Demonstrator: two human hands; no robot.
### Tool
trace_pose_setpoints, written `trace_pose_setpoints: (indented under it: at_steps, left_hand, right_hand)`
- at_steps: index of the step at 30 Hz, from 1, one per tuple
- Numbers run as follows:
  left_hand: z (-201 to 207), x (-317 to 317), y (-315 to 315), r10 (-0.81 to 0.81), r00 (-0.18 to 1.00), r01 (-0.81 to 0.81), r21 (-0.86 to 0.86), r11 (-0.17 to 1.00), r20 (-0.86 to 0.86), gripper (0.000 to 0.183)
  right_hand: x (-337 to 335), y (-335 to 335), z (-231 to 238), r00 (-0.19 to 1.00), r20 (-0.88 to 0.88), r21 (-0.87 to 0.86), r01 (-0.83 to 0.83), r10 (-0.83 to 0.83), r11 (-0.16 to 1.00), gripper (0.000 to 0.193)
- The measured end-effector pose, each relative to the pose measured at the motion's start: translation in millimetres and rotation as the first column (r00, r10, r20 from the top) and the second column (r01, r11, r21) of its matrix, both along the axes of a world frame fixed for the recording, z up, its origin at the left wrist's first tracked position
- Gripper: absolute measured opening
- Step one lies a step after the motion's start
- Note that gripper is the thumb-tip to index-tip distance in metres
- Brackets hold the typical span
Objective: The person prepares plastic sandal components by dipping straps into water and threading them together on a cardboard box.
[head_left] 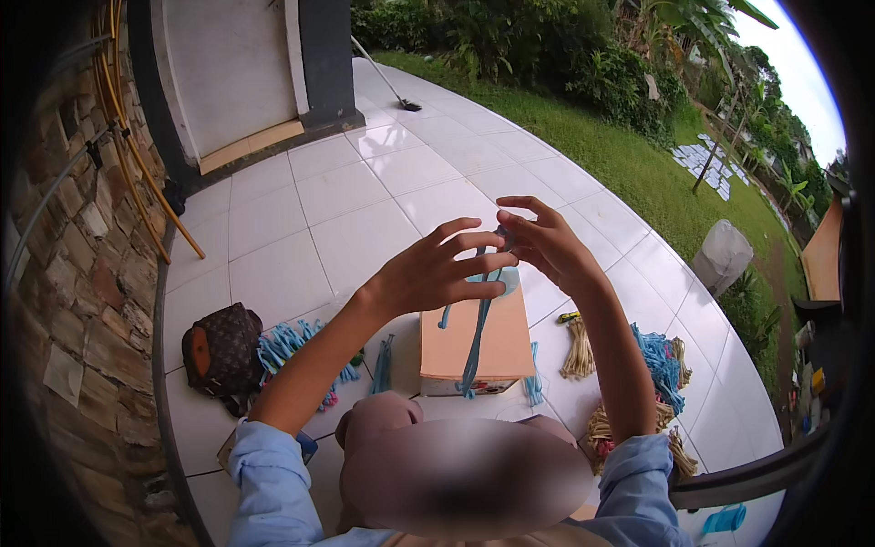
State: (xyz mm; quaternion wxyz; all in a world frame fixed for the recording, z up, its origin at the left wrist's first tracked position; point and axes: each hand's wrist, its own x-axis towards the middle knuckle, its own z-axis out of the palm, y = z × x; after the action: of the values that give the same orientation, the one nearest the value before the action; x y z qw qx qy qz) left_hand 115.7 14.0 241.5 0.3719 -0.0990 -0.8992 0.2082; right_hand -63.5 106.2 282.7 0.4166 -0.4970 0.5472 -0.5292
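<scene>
My left hand [437, 269] and my right hand [547, 244] meet in front of me, above a box with a flat peach-coloured top [444, 345]. A light blue cord [476, 351] hangs down from between them over the box, and a shorter end curls below my left fingers. Both hands are closed at the fingertips around the cord's upper part, where a small greyish loop or knot shows; its detail is too small to tell. Behind the left fingers a pale blue round thing [501, 283] is partly hidden.
Blue cord bundles [658, 365] and beige bundles [578, 351] lie on the white tiles to the right. More blue cords [283, 346] lie left, beside a brown patterned bag [221, 351]. A stone wall [77, 337] borders the left; a broom [406, 104] lies far off.
</scene>
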Motion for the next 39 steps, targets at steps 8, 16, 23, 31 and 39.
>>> trace_pose_setpoints:
  at_steps: [8, 16, 23, 31, 39]
  left_hand:
    - [34.0, -16.3, 5.0, 0.042, 0.998, -0.059, 0.67, 0.74, 0.042, 0.018]
    - [-0.4, -10.7, 38.1, 0.288, 0.956, -0.243, 0.682, 0.69, 0.05, 0.018]
    - [-31.5, -6.0, 52.1, 0.314, 0.948, -0.146, 0.803, 0.578, -0.054, 0.015]
    - [-53.9, -30.5, 81.6, 0.286, 0.934, 0.058, 0.881, 0.469, -0.213, 0.019]
    - [-38.9, -21.6, 74.2, 0.3, 0.904, 0.293, 0.952, 0.085, -0.305, 0.019]
  right_hand:
    - [-10.8, 29.7, -14.7, 1.0, -0.018, -0.41, -0.029, 0.023, 0.911, 0.071]
    - [5.2, 66.2, -29.1, 0.956, 0.271, -0.526, 0.242, -0.109, 0.815, 0.056]
    - [15.1, 68.1, -41.0, 0.932, 0.331, -0.485, 0.304, -0.149, 0.82, 0.061]
    - [83.4, 39.6, -100.1, 0.843, 0.537, -0.367, 0.27, -0.034, 0.89, 0.055]
    - [82.7, 56.1, -96.8, 0.914, 0.136, -0.228, 0.404, -0.382, 0.886, 0.04]
